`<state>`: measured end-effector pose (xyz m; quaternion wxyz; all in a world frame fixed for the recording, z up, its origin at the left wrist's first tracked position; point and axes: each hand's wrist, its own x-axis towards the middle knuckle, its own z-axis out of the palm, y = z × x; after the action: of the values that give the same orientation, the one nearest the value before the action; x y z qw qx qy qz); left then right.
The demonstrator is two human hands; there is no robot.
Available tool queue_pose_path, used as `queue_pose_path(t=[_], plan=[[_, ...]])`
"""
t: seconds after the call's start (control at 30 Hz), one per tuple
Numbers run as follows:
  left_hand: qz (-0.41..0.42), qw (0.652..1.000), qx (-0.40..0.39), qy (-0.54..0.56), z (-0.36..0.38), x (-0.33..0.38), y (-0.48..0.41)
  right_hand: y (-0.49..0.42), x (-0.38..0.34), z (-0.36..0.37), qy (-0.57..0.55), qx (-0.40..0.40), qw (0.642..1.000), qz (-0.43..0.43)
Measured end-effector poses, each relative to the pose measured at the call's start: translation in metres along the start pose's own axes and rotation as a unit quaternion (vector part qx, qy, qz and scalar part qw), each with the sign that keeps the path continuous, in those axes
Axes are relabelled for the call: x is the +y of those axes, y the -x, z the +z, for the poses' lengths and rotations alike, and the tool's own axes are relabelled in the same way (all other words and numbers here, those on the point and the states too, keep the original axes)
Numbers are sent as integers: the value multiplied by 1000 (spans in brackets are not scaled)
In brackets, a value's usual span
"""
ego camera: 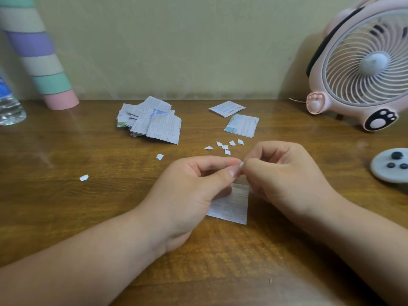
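Plain wooden table (pixel 88 217) pushed up against a yellowish wall (pixel 176 51), grain running side to side, a bit shiny in spots. Both hands are over the middle of it. The left hand (pixel 189 191) and right hand (pixel 284 173) have their fingertips pressed together, pinching a tiny scrap of paper (pixel 241 164) between them, just above the tabletop. Right under them lies a printed slip (pixel 231 206), partly covered by the hands.

Just past the fingers there's a little cluster of folded white bits (pixel 225 147), plus two strays further left (pixel 159 157) (pixel 84 178). Toward the wall sits a messy pile of printed paper pieces (pixel 150 120), with two more pieces (pixel 227 108) (pixel 241 125) lying on their own to its right.

Around the edges: a pink fan (pixel 362 69) with paw-print feet on the right, a grey round thing with black buttons (pixel 390 165) in front of it, a pastel striped tube (pixel 37 54) leaning on the wall at left, and a clear water bottle (pixel 8 104) at the far left edge.
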<state>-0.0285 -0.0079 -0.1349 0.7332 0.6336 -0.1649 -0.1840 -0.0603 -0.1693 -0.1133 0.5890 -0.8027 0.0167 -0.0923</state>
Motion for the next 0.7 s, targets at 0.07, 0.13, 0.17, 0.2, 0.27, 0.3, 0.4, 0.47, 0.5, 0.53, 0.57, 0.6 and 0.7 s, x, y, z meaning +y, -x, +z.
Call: queue_pose_path(t=[0.07,0.13,0.17,0.2,0.27,0.3,0.4,0.47,0.5,0.53,0.57,0.6,0.7], plan=[[1,999,23,26,0,-1,-1,0,0,1,16,-9,1000,-21],[-2,998,44,41,-1,-3,-3,0,1,3,20,-17,999,-42],[-6,998,50,46,-2,-3,-3,0,1,4,18,-19,999,-48],[-11,997,56,51,-2,-3,-4,0,1,3,17,-23,998,-49],[-24,996,64,60,-3,-2,-4,0,1,2,9,-43,998,-48],[-32,995,68,66,-3,-1,-4,1,1,1,-1,-55,997,-45],[-62,989,83,102,-6,3,-6,0,0,-1,-44,-59,997,-30],[-78,985,93,119,-6,5,-8,-2,1,-2,-48,-32,998,-36],[-83,985,95,121,-6,6,-8,-3,1,-3,-45,-17,998,-47],[-87,984,96,121,-5,7,-8,-4,1,-3,-43,-6,997,-62],[-89,984,96,122,-5,7,-8,-5,2,-4,-41,-2,996,-75],[-91,983,97,123,-4,8,-8,-7,3,-4,-37,-1,996,-83],[-95,982,103,125,-5,9,-7,-13,3,-5,-6,9,997,-80]])
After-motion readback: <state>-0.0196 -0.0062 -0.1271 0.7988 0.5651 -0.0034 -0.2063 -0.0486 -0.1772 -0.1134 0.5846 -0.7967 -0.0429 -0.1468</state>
